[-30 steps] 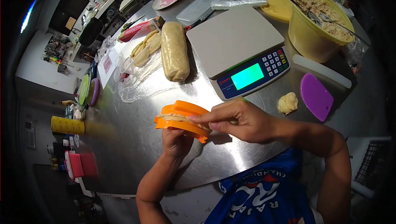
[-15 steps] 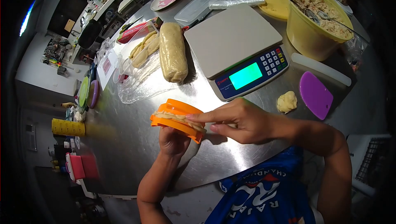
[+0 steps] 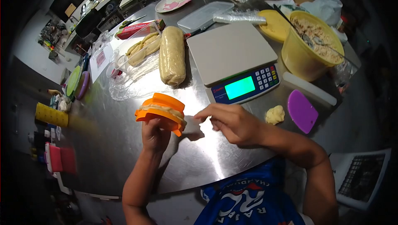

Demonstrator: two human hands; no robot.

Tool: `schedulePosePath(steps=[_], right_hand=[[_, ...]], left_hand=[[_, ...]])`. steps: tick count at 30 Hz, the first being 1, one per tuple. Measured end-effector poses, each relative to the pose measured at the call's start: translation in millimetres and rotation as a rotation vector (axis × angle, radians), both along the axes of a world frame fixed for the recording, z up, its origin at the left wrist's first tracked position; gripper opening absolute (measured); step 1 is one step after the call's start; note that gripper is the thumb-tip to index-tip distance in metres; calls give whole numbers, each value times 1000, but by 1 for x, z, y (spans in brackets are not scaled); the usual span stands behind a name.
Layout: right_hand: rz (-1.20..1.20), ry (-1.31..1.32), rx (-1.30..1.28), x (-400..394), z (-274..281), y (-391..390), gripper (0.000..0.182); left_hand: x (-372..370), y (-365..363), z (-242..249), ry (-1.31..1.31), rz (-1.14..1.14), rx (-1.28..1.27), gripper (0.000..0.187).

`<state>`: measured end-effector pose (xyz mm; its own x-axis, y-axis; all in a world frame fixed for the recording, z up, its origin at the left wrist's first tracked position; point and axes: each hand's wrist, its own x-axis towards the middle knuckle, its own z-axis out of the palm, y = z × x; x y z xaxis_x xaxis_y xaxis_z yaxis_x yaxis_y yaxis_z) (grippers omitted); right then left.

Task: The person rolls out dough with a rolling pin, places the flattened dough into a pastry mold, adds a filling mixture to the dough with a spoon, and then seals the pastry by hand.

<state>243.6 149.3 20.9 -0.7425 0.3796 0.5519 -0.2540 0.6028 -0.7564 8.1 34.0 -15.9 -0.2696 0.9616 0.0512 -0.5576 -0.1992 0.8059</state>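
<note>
My left hand (image 3: 154, 137) grips an orange dumpling press (image 3: 168, 121) from below, raised over the steel table. Pale dough (image 3: 162, 107) shows along the gap between the two halves of the press, bulging out at the right end. To the right of the press, my right hand (image 3: 235, 124) hovers apart from it, with bent, loosely spread fingers and nothing visible in them. A small dough lump (image 3: 275, 114) lies on the table beyond that hand, beside a purple scraper (image 3: 302, 111).
A digital scale (image 3: 232, 51) stands ahead, with a wrapped dough roll (image 3: 172, 55) on its left. Behind that roll is a clear container (image 3: 154, 29) with shaped dough pieces. A yellow tub (image 3: 302, 61) of filling and a white rolling pin (image 3: 310, 88) are at right.
My right hand has drawn back from the dough edge, where its finger was touching the press. In view, the press and my left hand have shifted left as the camera view also moved.
</note>
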Motion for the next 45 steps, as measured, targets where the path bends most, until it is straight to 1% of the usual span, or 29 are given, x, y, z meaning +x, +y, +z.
schedulePosePath(steps=[4,6,7,8,9,12,13,14,15,16,17,18,21,23,25,27,30,32,34,35,36,37,39,40,41,42,43,44,45], right_hand=[[65,-53,18,7,11,4,40],[138,-111,-42,17,20,7,19],[170,-138,-71,21,24,9,21],[122,-96,-149,20,11,9,45],[71,-58,-145,22,7,9,52],[99,-30,-83,27,11,12,57],[120,-12,-39,26,11,11,46],[142,10,1,24,11,10,35],[170,11,7,20,16,8,35],[90,-146,-14,15,25,3,21],[7,-304,-32,11,30,1,14],[-15,-399,62,8,29,4,34],[-21,-317,162,-5,27,8,38],[27,-384,122,-9,38,13,42],[151,-288,260,-14,40,19,44],[156,-305,204,-18,43,16,44],[146,-415,139,-28,39,22,45],[185,-447,413,-36,39,24,42],[150,-417,464,-44,34,21,41],[119,-386,518,-47,33,19,40],[70,-552,608,-50,38,18,41],[62,-552,606,-50,37,19,41],[11,-314,798,-52,31,21,41],[-20,-318,780,-50,34,21,49],[-21,-308,781,-49,37,21,49],[-35,-166,553,-48,37,20,54],[-51,-25,319,-46,37,17,59],[-104,18,180,-48,37,11,64],[-118,32,170,-47,34,11,64]], left_hand=[[0,4,4,20,40,51,47],[-3,4,-5,-4,65,12,48],[-2,5,-6,-22,50,21,48],[0,5,-3,-17,26,17,47],[2,5,-1,-9,10,14,47],[2,7,-7,-30,30,6,45],[-1,7,-10,-28,19,-8,45],[1,7,-11,62,51,7,48],[4,9,-7,63,68,21,46],[6,10,-4,65,72,27,45],[6,10,-1,66,76,31,44],[5,10,1,55,55,39,43],[0,13,2,76,101,53,41],[-3,15,5,68,126,50,40],[0,15,10,52,139,50,39],[7,12,19,28,156,-13,38],[3,16,15,22,211,29,34],[-2,19,10,34,247,64,31],[-4,20,11,14,348,40,30],[-4,20,11,15,341,40,30],[-6,20,10,8,365,34,31],[-7,20,10,3,388,28,31],[-7,20,11,21,387,35,31],[-6,19,13,21,367,34,30],[-5,17,15,25,353,37,30],[-4,17,11,12,315,100,32],[-3,15,10,5,190,205,36],[2,12,10,30,128,216,38],[10,9,16,56,59,224,40]])
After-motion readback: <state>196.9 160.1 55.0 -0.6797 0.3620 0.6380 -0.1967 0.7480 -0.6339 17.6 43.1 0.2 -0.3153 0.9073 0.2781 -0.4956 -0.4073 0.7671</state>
